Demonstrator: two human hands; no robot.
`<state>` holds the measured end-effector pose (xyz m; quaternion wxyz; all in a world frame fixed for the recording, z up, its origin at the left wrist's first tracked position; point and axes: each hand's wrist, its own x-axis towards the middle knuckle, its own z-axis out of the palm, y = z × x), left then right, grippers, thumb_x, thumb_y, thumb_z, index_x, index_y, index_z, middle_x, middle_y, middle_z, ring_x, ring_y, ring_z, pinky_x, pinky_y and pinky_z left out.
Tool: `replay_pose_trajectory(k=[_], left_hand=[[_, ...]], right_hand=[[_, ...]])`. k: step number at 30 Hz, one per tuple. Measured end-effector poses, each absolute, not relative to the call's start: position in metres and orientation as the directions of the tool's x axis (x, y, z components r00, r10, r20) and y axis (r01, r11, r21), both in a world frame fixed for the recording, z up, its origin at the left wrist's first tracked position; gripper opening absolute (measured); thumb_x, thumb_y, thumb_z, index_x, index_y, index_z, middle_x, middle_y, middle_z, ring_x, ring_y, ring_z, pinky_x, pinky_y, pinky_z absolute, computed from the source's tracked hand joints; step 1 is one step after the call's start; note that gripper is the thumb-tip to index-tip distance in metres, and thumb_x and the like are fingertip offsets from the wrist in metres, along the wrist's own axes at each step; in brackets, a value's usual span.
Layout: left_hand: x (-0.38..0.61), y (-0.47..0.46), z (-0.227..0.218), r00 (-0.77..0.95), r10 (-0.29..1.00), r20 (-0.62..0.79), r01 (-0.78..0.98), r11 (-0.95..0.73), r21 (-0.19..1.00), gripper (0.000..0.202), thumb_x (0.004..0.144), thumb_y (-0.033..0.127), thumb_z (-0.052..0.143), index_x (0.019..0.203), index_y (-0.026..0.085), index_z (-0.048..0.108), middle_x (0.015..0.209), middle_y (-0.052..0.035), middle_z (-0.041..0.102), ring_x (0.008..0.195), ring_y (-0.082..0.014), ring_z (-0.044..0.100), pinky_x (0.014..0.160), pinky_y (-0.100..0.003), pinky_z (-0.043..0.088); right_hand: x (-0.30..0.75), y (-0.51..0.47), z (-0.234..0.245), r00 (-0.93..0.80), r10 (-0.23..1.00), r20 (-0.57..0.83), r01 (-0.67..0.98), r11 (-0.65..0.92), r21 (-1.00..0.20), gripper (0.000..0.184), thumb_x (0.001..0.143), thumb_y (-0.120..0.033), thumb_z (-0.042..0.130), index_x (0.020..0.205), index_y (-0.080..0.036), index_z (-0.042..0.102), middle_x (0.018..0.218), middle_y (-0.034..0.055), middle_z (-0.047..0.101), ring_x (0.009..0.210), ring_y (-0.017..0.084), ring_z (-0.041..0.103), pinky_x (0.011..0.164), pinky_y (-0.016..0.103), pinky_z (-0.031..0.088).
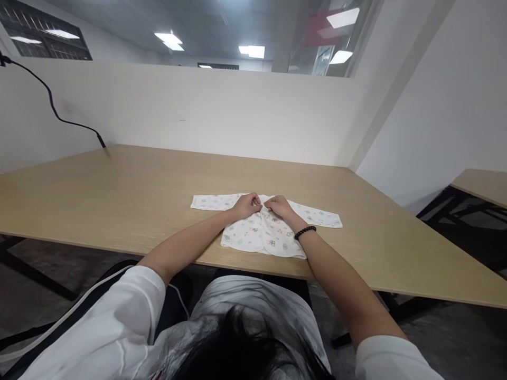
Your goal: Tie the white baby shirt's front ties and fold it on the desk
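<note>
A small white long-sleeved baby shirt (253,235) with a faint printed pattern lies on the table, both sleeves spread out to the sides. Its hem is toward me, close to the table's front edge. My left hand (248,205) is closed in a pinch on the cloth at the upper middle of the front. Just to its right, my right hand (279,206) pinches the cloth beside the centre line, with a dark beaded bracelet on that wrist. The fingers hide whatever small detail lies between them.
The wooden table (138,195) reaches back to a white wall (237,111) with a window above. A black cable (75,124) comes down to the table's back left corner. Another table (485,184) stands at the right.
</note>
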<state>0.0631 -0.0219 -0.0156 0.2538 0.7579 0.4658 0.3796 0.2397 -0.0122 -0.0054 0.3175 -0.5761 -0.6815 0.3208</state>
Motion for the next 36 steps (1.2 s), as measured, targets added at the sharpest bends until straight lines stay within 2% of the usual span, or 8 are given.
replay_pose_trajectory(k=[5,17,29,31,34,36], left_hand=[[0.063,-0.022,-0.016,0.287,0.892,0.349,0.513,-0.451,0.730,0.022,0.071,0.032,0.074,0.082,0.020,0.060,0.081,-0.0011,0.068,0.073,-0.0164,0.061,0.067,-0.027,0.047],[0.062,-0.019,-0.018,0.282,0.903,0.324,0.524,-0.427,0.737,0.021,0.070,0.030,0.074,0.083,0.020,0.061,0.082,-0.0006,0.068,0.074,-0.0161,0.062,0.068,-0.027,0.048],[0.063,-0.025,-0.013,0.295,0.896,0.333,0.527,-0.443,0.725,0.017,0.073,0.026,0.071,0.086,0.020,0.063,0.081,-0.0004,0.068,0.074,-0.0163,0.062,0.068,-0.027,0.048],[0.063,-0.026,-0.013,0.285,0.900,0.329,0.538,-0.434,0.722,0.015,0.072,0.022,0.069,0.086,0.020,0.064,0.082,-0.0008,0.068,0.074,-0.0165,0.063,0.069,-0.027,0.049],[0.063,-0.026,-0.012,0.268,0.910,0.318,0.555,-0.415,0.721,0.017,0.070,0.013,0.063,0.086,0.019,0.065,0.082,-0.0013,0.069,0.074,-0.0161,0.063,0.071,-0.027,0.049],[0.062,-0.026,-0.012,0.249,0.916,0.313,0.561,-0.400,0.724,0.017,0.069,0.011,0.061,0.085,0.018,0.065,0.081,-0.0020,0.070,0.073,-0.0163,0.063,0.071,-0.027,0.049]], right_hand=[[0.238,-0.013,-0.007,-0.128,0.989,0.071,0.571,0.132,-0.810,0.020,0.064,-0.026,0.056,0.047,-0.020,0.047,0.038,-0.0067,0.031,0.043,0.009,0.031,0.044,0.024,0.023],[0.234,-0.015,-0.008,-0.113,0.992,0.056,0.547,0.109,-0.830,0.025,0.068,-0.030,0.055,0.048,-0.021,0.043,0.039,-0.0073,0.030,0.041,0.009,0.028,0.043,0.024,0.020],[0.233,-0.021,0.000,-0.115,0.993,0.039,0.553,0.097,-0.828,0.026,0.067,-0.026,0.057,0.047,-0.021,0.042,0.040,-0.0071,0.029,0.043,0.009,0.030,0.044,0.024,0.023],[0.232,-0.022,0.001,-0.098,0.994,0.048,0.571,0.096,-0.815,0.022,0.067,-0.024,0.059,0.049,-0.019,0.047,0.042,-0.0063,0.035,0.045,0.009,0.034,0.045,0.024,0.026],[0.231,-0.027,0.004,-0.031,0.995,0.099,0.637,0.096,-0.765,0.010,0.066,-0.021,0.062,0.059,-0.017,0.056,0.051,-0.0029,0.051,0.052,0.010,0.047,0.049,0.022,0.032],[0.229,-0.031,0.009,-0.012,0.990,0.137,0.659,0.111,-0.743,0.009,0.066,-0.022,0.066,0.064,-0.017,0.058,0.058,-0.0014,0.057,0.055,0.010,0.051,0.049,0.021,0.034]])
